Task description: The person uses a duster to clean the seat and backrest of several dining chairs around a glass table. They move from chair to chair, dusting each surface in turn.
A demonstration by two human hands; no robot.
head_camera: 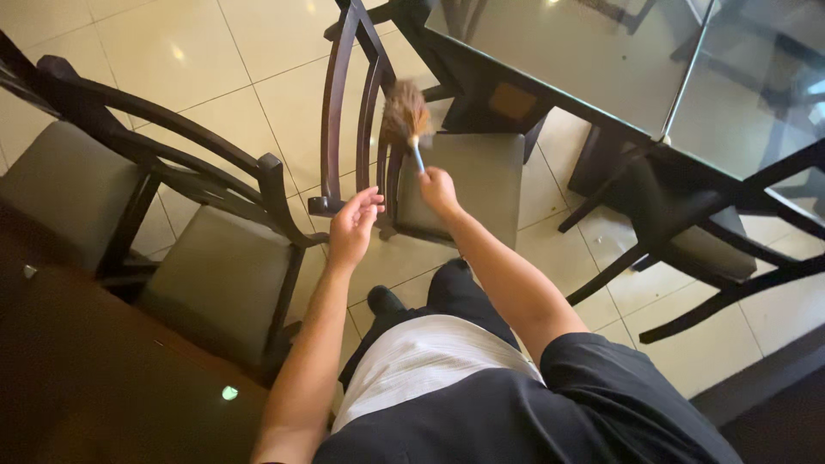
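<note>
My right hand (439, 191) grips the thin blue handle of a small brown feather duster (406, 114). The duster's feathers rest against the dark curved back slats of a wooden dining chair (344, 103) that has a grey seat cushion (468, 185). My left hand (354, 225) hovers with its fingers loosely spread and nothing in it, just beside the lower end of that chair's back.
A glass-topped dining table (601, 60) with a dark frame fills the upper right. Another dark chair (687, 241) stands at the right, and two more with grey seats (215, 283) at the left. A dark wooden surface (103, 378) lies at lower left. Cream floor tiles (172, 60) surround them.
</note>
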